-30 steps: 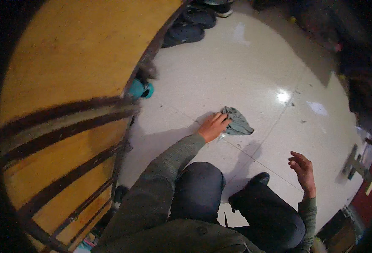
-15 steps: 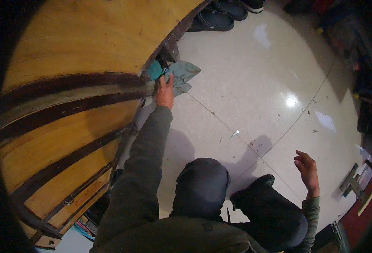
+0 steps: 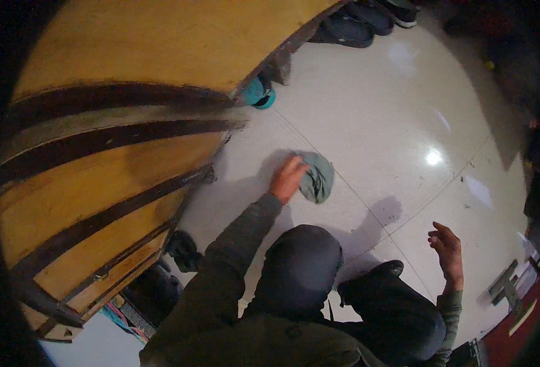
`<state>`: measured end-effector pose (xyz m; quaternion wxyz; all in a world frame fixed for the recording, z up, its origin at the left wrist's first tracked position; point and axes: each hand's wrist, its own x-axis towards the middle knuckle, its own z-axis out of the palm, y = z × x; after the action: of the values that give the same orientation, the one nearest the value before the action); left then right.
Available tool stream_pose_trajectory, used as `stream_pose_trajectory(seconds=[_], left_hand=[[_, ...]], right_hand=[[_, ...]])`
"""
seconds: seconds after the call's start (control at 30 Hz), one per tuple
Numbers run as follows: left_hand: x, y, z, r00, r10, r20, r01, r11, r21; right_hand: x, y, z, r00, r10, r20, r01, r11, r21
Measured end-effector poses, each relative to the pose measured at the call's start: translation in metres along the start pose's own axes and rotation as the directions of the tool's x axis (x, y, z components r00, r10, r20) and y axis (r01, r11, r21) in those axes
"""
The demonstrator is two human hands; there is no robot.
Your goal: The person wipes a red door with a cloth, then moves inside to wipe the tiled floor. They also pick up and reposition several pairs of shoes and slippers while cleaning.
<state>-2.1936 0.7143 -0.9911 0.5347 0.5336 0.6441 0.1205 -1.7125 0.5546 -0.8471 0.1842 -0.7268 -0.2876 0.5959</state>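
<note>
A grey-green cloth [image 3: 317, 178] lies bunched on the floor [image 3: 368, 122], against a tile's diagonal edge. The left hand [image 3: 287, 178] rests its fingers on the cloth's left side; whether they grip cannot be told. The right hand [image 3: 447, 248] is open, fingers loosely bent. Dark shoes [image 3: 346, 30] sit along the wooden cabinet's [image 3: 141, 43] far edge.

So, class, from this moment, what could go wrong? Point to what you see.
1. The left grip is at one edge of the grey-green cloth, so the cloth might bunch or slip.
2. A teal item sits low beside the wooden cabinet; a wide sweep that way might knock it.
3. Dark specks lie on the pale floor, and the shoe might spread them if the person shifts.
</note>
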Motion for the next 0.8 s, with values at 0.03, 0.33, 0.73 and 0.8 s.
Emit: stream_pose_trajectory(seconds=[0.03, 0.33, 0.73, 0.8], left_hand=[[0.002, -0.019, -0.022, 0.984, 0.052, -0.168, -0.036, 0.995, 0.094], [-0.017, -0.074, -0.070, 0.908, 0.148, -0.393, 0.129, 0.791, 0.597], [0.062, -0.141, -0.051, 0.794, 0.162, -0.586, -0.080, 0.983, 0.164], [0.060, -0.128, -0.025, 0.884, 0.242, -0.399, -0.117, 0.943, 0.312]], right_hand=[[0.005, 0.009, -0.001, 1.000, -0.012, 0.013, 0.012, 1.000, -0.014], [0.019, -0.013, 0.010, 1.000, -0.026, 0.002, 0.026, 0.981, -0.194], [0.027, -0.008, 0.013, 0.996, -0.061, 0.064, 0.071, 0.986, -0.153], [0.025, -0.011, 0.012, 1.000, 0.010, 0.021, -0.009, 0.999, -0.042]])
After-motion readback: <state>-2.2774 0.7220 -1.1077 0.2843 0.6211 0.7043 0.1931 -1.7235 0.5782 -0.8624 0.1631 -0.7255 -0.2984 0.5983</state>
